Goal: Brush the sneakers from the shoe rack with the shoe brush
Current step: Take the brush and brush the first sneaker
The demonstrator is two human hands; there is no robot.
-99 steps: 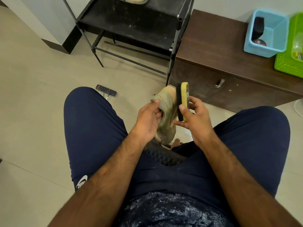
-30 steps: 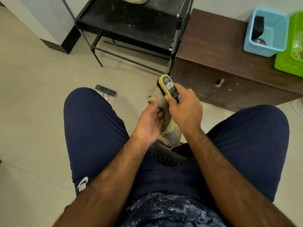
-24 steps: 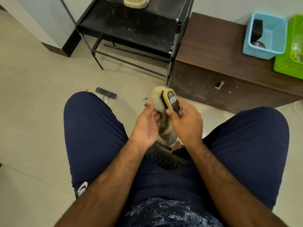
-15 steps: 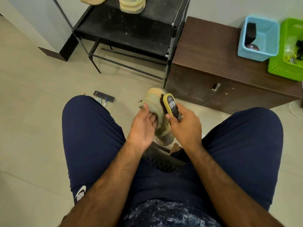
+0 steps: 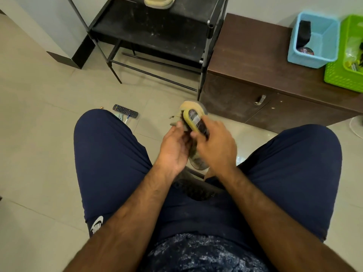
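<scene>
I sit with a beige, dirty sneaker (image 5: 193, 107) held upright between my knees, toe pointing away. My left hand (image 5: 173, 147) grips its left side. My right hand (image 5: 217, 146) is closed around a yellow-backed shoe brush (image 5: 193, 120), which lies against the sneaker's upper part, bristles facing the shoe. Most of the sneaker is hidden behind both hands. Another pale sneaker (image 5: 159, 1) stands on the black shoe rack (image 5: 157, 28) ahead, cut by the top edge.
A low brown cabinet (image 5: 261, 61) stands right of the rack, carrying a blue basket (image 5: 322, 59) and a green basket (image 5: 341, 75). A remote control (image 5: 125, 110) lies on the tiled floor by my left knee. My dark blue shorts fill the foreground.
The brush has slid along the sneaker with my right hand, now sitting nearer the toe. The camera has tilted up, showing more of the rack. My left hand keeps its hold.
</scene>
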